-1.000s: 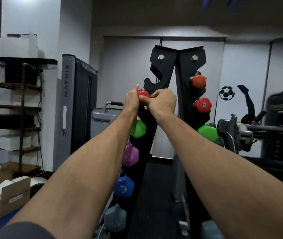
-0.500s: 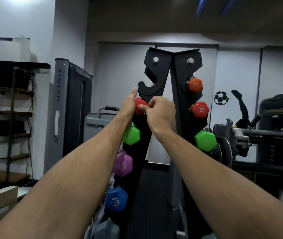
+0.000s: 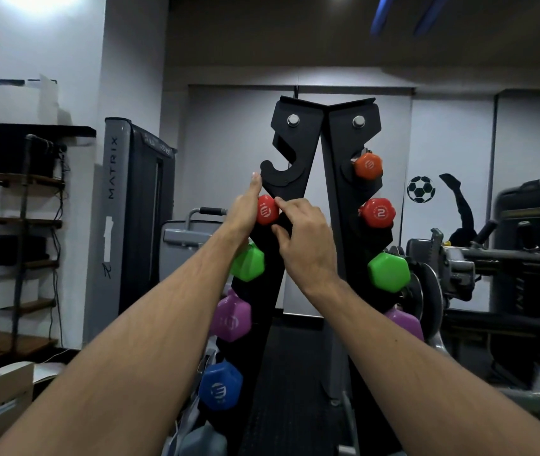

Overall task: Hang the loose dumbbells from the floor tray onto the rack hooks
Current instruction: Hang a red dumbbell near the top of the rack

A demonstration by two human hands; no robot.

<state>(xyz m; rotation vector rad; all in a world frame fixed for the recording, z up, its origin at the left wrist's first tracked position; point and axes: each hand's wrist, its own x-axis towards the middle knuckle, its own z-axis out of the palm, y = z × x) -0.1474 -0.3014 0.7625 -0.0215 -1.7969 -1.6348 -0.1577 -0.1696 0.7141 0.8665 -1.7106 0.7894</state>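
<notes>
both hands sit at the red dumbbell (image 3: 267, 210) on the rack (image 3: 337, 205). left hand (image 3: 244, 212) lies flat-fingered against its outer face; right hand (image 3: 305, 238) curls by its inner side, grasp unclear. dumbbell is directly between the hands, closer to the left palm, its long axis running away from the viewer, apparently resting in its hook. empty top hook (image 3: 278, 174) lies just above the fingertips, with open room leftward.

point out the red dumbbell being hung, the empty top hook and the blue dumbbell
red dumbbell (image 3: 267, 210), head view, logo face of its end
empty top hook (image 3: 277, 176), head view, curved lip
blue dumbbell (image 3: 220, 386), head view, logo face
</notes>
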